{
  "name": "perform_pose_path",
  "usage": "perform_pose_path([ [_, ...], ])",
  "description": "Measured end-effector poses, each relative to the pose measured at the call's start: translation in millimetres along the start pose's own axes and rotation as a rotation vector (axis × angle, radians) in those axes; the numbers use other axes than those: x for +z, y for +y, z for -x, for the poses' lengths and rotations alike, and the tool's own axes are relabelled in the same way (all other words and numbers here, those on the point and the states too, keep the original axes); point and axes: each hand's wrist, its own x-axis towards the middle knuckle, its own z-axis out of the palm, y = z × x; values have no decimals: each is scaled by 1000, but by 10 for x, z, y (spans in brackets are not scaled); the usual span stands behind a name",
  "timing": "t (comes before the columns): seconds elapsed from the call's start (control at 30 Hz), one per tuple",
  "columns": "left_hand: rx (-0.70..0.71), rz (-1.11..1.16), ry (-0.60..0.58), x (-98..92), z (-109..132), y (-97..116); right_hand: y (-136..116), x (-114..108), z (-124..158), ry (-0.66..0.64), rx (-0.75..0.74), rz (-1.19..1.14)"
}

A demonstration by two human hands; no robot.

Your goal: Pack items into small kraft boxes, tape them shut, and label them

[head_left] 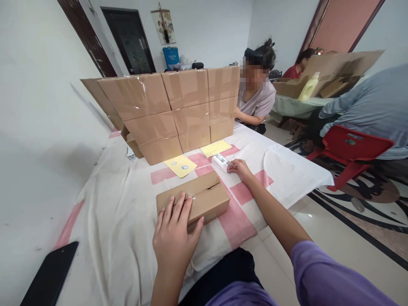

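Note:
A small cardboard box [207, 195] lies on the cloth-covered table [121, 229] just in front of me, its top flaps meeting at a seam. My left hand [175, 233] rests flat on its near left end, fingers stretched out over the top. Farther right, my right hand [239, 167] has its fingers curled against a small white device [219, 162] lying on the cloth. Two yellow sheets [180, 165] [216, 148] with small stickers lie beyond the box.
A wall of stacked taped cartons [172, 110] stands across the table's far side. A person in a grey shirt [256, 102] sits behind it. A black phone [51, 276] lies at the near left. A red chair [350, 148] and other people are to the right.

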Motion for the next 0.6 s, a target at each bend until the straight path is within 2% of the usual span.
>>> perform_pose_path([
  [0.2, 4, -18, 24, -12, 1, 23, -28, 2, 16, 0, 60, -20],
  [0.6, -30, 13, -2, -27, -12, 41, 12, -68, -19, -23, 71, -55],
])
